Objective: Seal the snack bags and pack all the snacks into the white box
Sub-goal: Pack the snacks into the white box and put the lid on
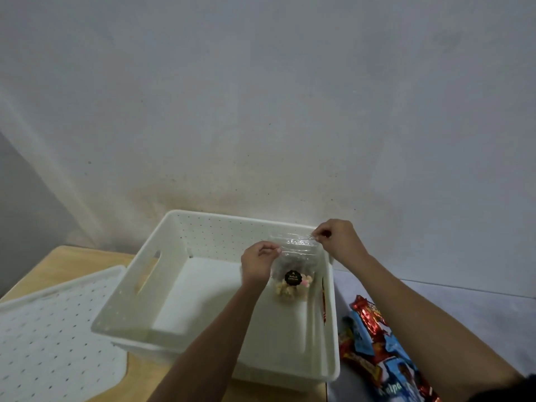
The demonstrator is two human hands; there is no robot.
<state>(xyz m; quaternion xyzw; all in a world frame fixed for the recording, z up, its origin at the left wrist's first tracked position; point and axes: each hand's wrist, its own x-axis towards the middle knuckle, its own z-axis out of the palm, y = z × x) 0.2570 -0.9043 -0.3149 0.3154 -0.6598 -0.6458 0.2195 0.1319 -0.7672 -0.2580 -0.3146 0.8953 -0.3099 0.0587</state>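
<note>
The white box (203,291) sits open on the wooden table (72,256), its far wall close to the grey wall, and its floor looks bare. Its perforated white lid (55,326) lies flat on the near left. On the near right, outside the box, a heap of red and blue snack packets (385,352) waits on a pale cloth.

Over the far right part of the box hangs a clear snack bag (293,271), upright, with a dark round label and pale biscuits sunk to its bottom. The left hand (258,262) pinches the bag's left top corner between thumb and fingers; the right hand (336,239) pinches the right top corner. Both are closed on the film.

The bag should be light, thin, crinkly and slippery, its contents brittle. The top strip is the place to hold; whether it is sealed I cannot tell through the glare.
</note>
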